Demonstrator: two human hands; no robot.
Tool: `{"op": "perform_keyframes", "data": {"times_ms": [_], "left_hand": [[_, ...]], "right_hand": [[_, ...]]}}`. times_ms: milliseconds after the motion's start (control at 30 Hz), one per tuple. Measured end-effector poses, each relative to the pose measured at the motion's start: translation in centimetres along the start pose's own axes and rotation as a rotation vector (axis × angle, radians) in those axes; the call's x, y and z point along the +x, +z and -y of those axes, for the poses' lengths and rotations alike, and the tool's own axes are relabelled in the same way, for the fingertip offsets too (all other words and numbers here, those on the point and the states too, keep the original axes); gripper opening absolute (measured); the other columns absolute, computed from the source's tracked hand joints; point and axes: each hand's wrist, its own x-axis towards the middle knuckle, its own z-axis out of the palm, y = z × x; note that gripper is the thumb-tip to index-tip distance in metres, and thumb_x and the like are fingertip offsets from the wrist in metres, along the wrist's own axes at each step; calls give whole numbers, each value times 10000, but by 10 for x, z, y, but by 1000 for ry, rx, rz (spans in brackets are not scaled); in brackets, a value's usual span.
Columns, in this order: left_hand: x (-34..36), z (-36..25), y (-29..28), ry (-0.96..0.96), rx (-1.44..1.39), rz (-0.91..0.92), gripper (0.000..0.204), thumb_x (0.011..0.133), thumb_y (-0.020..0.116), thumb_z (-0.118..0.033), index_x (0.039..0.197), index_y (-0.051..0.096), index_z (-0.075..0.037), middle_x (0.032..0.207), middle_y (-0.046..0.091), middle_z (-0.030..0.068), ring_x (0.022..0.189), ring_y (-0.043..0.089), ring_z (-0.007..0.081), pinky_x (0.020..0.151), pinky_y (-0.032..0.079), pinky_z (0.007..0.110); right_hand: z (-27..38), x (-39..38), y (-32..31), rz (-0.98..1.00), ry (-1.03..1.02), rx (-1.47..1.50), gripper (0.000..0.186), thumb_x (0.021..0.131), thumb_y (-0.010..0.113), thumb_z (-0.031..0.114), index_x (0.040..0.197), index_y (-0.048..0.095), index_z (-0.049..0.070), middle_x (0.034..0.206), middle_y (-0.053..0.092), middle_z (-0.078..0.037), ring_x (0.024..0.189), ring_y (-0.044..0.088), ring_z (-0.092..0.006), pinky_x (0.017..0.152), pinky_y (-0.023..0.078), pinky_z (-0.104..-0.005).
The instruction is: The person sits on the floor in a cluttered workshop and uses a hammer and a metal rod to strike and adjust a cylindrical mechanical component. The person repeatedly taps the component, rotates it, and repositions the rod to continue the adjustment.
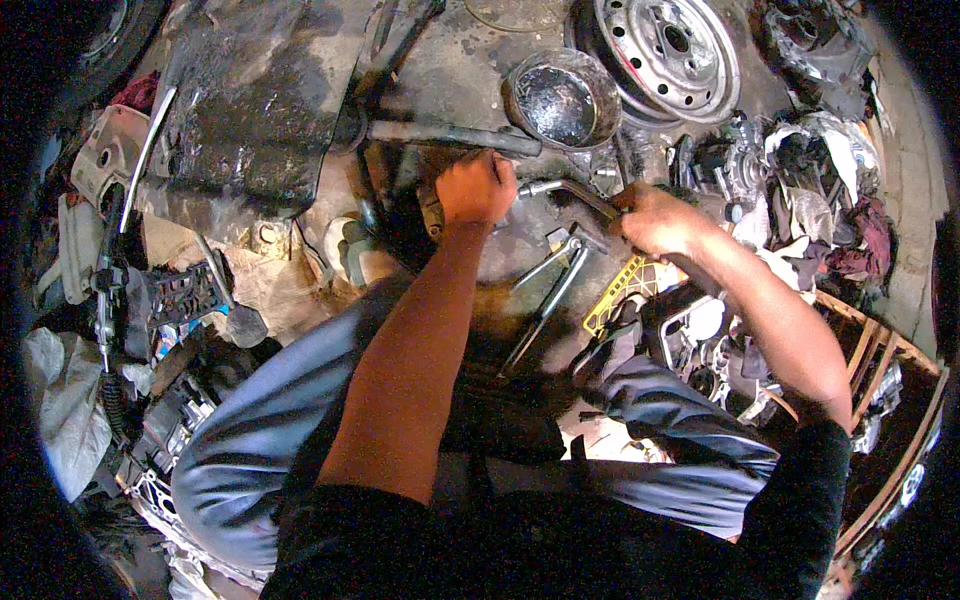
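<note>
My right hand is closed around the handle of an angled wrench, whose silver end points left toward my other hand. My left hand is a fist just below a thick metal bar. Whatever its fingers hold is hidden by the back of the hand. Dark metal parts lie under and beside this fist. On the floor between my forearms are two slim metal tools, lying slantwise. A yellow plastic strip with cut-outs lies below my right wrist.
Beyond my hands stand a round pan of dark liquid and a steel wheel rim. An oily dark sheet spreads at the left. Engine parts and rags crowd the right, near a wooden crate.
</note>
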Motion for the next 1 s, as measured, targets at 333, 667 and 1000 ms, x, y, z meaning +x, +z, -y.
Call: {"op": "perform_keyframes", "data": {"times_ms": [333,667,1000], "left_hand": [[7,-4,1,-10,-51,-29,328,862,538,-353,770,713,-90,719,691,201,617,666,419,618,555,538],[8,0,6,6,-34,8,315,861,537,-324,790,710,-71,746,684,235,674,668,443,663,548,562],[1,3,6,75,-12,-98,262,858,543,-269,835,714,-71,780,692,210,717,666,435,701,538,538]], "right_hand": [[-45,-12,105,-345,-153,221,513,821,565,6,1325,521,-76,1179,639,-298,1149,619,-342,1014,450,-399],[-109,133,264,-984,-264,127,498,857,641,216,1255,447,-10,611,611,-208,552,620,-430,519,502,-512],[-107,142,255,-899,-343,321,534,812,663,134,1290,498,-38,718,638,-248,674,641,-459,591,520,-508]]}}
